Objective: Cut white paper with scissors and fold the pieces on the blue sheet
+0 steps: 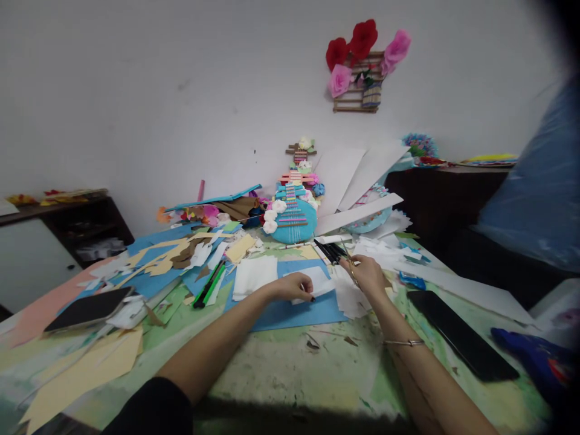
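Observation:
My left hand point(293, 286) is closed on a small white sheet of paper point(321, 279), with thumb and fingers pinching its near-left part. The sheet lies over a blue sheet point(281, 317) on the table. To its left rests a stack of white paper squares point(254, 277). My right hand point(368, 277) is closed around thin gold-coloured scissors point(351, 269), their blades pointing away from me. Several black pens point(330, 251) lie just beyond the right hand. Loose white paper pieces point(351, 296) are beneath it.
A blue craft guitar with white paper flowers point(294, 222) leans at the back. Paper scraps point(181, 257) and green pens point(209, 285) lie left. A dark phone-like slab point(462, 335) and a blue packet point(412, 280) lie right. Another dark slab point(88, 309) sits far left.

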The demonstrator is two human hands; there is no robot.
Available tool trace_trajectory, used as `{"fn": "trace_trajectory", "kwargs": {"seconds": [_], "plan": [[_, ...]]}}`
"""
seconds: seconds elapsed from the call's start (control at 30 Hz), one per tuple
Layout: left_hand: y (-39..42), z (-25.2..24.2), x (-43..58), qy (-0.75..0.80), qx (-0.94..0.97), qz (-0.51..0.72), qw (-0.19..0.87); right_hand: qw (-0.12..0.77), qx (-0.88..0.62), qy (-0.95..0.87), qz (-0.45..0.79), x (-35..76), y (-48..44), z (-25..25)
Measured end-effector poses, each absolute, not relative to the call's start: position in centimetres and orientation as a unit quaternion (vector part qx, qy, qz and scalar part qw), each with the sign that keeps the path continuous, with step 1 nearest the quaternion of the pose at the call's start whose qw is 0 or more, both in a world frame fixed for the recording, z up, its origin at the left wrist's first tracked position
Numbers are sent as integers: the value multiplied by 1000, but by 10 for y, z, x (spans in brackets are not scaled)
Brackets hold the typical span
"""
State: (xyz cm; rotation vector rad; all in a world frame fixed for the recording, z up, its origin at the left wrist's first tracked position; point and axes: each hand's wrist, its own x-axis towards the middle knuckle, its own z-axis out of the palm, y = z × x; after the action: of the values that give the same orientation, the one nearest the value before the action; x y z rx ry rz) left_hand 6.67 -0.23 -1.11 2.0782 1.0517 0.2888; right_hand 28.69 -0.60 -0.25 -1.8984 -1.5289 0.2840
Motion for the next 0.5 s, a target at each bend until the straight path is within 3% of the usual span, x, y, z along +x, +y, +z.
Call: {"fn": "trace_trajectory", "kwargs": {"seconds": [0.2, 0.33, 0.5], "plan": [[-13, -10, 69, 365, 549, 464, 591, 415, -647, -599, 223, 265, -16, 0], [-32, -13, 81, 316, 471, 508, 648, 471, -533, -598, 370, 242, -26, -3], [-47, -16, 88, 362, 532, 491, 588, 492, -485, -585, 425, 232, -32, -4]]}}
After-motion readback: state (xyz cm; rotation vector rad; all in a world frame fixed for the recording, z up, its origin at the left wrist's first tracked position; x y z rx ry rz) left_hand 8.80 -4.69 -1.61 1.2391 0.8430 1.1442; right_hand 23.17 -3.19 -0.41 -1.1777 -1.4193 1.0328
